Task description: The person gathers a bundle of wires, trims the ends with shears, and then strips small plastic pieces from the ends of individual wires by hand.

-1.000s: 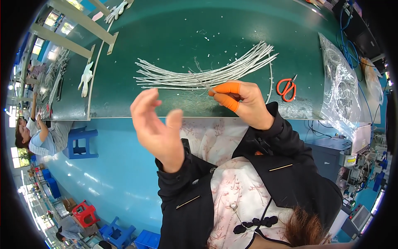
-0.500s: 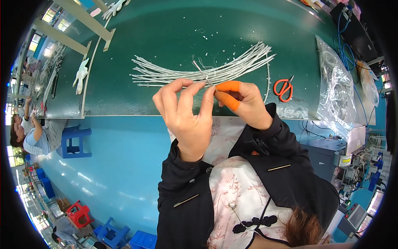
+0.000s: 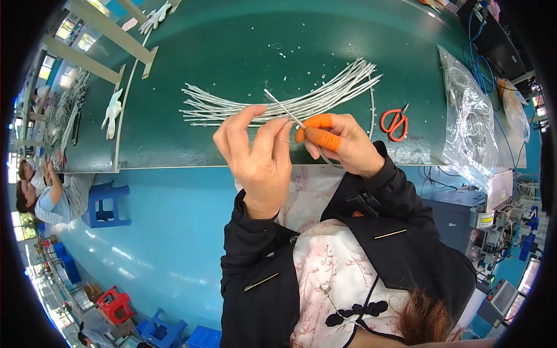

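Note:
A thin grey-white cable (image 3: 281,105) slants up and left out of my fingers, its pale end over a bundle of similar cables. My right hand (image 3: 352,148), with orange finger cots (image 3: 323,138) on thumb and forefinger, pinches this cable; a grey length of it curves below the hand. My left hand (image 3: 258,162) has thumb and forefinger pressed together at the cable, just left of the right fingertips; its other fingers are bent and apart. What exactly lies between the left fingertips is too small to see. The cable bundle (image 3: 325,98) lies right behind my hands on the green table.
Orange-handled scissors (image 3: 394,124) and one separate cable (image 3: 372,110) lie to the right. Beyond is a clear plastic bag (image 3: 470,110) of coiled cables. White scraps dot the green table (image 3: 209,46). A white glove (image 3: 112,114) lies left, near metal posts. Another person (image 3: 49,191) sits far left.
The held cable shows more of its length, and its loose fine strands no longer stand out. My left fingers have shifted slightly down, and a curved length now shows under my right hand.

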Demonstrator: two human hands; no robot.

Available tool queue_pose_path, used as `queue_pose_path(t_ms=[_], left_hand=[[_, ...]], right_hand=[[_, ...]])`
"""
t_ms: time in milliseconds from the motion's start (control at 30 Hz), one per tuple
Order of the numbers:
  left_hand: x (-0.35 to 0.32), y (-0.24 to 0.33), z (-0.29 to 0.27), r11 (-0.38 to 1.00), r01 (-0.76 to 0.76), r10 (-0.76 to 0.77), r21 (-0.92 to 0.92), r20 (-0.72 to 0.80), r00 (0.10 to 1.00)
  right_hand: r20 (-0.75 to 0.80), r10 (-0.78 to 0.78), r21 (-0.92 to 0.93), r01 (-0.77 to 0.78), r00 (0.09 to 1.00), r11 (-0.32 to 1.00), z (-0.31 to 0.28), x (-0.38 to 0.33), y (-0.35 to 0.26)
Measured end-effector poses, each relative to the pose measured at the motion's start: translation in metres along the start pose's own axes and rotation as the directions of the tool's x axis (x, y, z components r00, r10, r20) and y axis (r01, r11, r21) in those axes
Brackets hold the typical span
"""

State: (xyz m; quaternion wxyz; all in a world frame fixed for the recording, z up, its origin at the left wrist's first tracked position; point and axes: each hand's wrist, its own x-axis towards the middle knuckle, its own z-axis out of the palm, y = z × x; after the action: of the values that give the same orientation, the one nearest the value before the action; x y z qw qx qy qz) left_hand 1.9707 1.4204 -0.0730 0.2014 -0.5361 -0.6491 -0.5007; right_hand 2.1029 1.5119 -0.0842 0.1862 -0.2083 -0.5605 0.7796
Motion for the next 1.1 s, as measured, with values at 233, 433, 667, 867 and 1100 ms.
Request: queue_pose_path(t_ms=[233, 433, 667, 867, 1100], left_hand=[[-0.003, -0.008, 0.004, 0.995, -0.098, 0.099, 0.034, -0.025, 0.995], [-0.015, -0.014, 0.010, 0.954, -0.228, 0.243, 0.197, -0.059, 0.968], [-0.011, -0.019, 0.016, 0.846, -0.375, 0.433, 0.380, -0.077, 0.898], [-0.009, -0.026, 0.018, 0.862, -0.365, 0.397, 0.351, -0.022, 0.917], [-0.021, -0.016, 0.014, 0.991, -0.041, 0.041, -0.125, -0.004, 0.999]], right_hand=[[0.005, 0.022, 0.106, -0.022, 1.000, 0.994, 0.003, 0.000, -0.002], [0.023, 0.043, 0.158, -0.046, 0.999, 0.986, 0.003, -0.001, 0.000], [0.025, 0.075, 0.182, -0.078, 0.997, 0.980, -0.003, 0.002, -0.001], [0.012, 0.093, 0.157, -0.093, 0.996, 0.983, -0.001, 0.005, -0.006], [-0.044, 0.006, 0.142, 0.000, 0.999, 0.990, 0.000, -0.003, 0.013]])
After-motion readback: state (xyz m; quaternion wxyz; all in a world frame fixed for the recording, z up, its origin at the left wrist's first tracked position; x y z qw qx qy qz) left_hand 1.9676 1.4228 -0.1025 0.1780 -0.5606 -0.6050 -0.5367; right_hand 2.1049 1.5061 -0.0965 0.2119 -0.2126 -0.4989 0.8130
